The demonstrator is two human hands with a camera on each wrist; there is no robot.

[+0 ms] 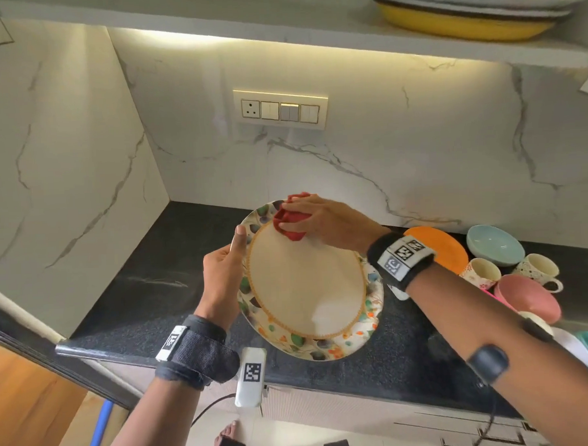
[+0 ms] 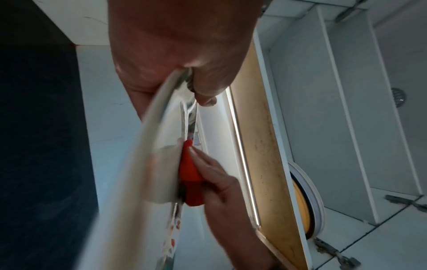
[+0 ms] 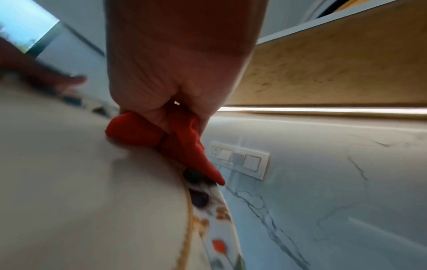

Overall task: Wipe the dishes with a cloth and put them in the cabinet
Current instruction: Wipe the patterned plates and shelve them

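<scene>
A large cream plate (image 1: 305,289) with a floral rim is held tilted above the black counter (image 1: 154,296). My left hand (image 1: 225,269) grips its left rim, thumb on the face; the left wrist view shows the plate (image 2: 148,155) edge-on under the palm. My right hand (image 1: 314,218) holds a bunched red cloth (image 1: 291,223) and presses it on the plate's far upper part. In the right wrist view the red cloth (image 3: 166,138) sits under my right hand (image 3: 175,87) on the plate (image 3: 80,182). From the left wrist the cloth (image 2: 190,175) lies against the plate's face.
At the right on the counter stand an orange plate (image 1: 438,247), a pale blue bowl (image 1: 494,249), two mugs (image 1: 480,273) and a pink bowl (image 1: 526,298). The open shelf (image 1: 311,30) above holds a stack of plates with a yellow dish (image 1: 462,23). A switch panel (image 1: 281,108) is on the marble wall.
</scene>
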